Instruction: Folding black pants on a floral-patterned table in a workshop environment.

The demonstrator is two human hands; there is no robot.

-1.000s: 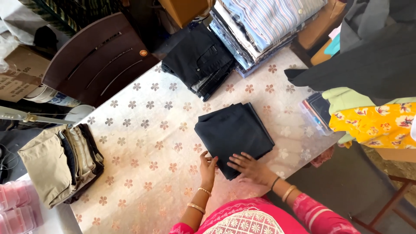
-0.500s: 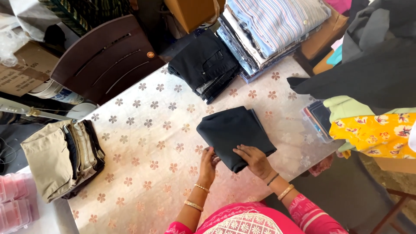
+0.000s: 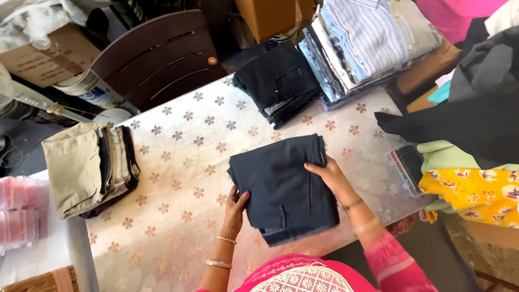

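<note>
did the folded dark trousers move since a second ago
Yes. The folded dark trousers, held by the left hand and right hand, turned slightly against the table, their top edge nearer the shirt stack.

- A folded pair of dark navy trousers, a thick rectangular bundle of soft cloth, is lying flat near the front edge of the flower-patterned tablecloth.
- It is sitting slightly askew to that edge, its layered folds showing along the near side.
- A stitched back pocket is facing up on its top layer.
</note>
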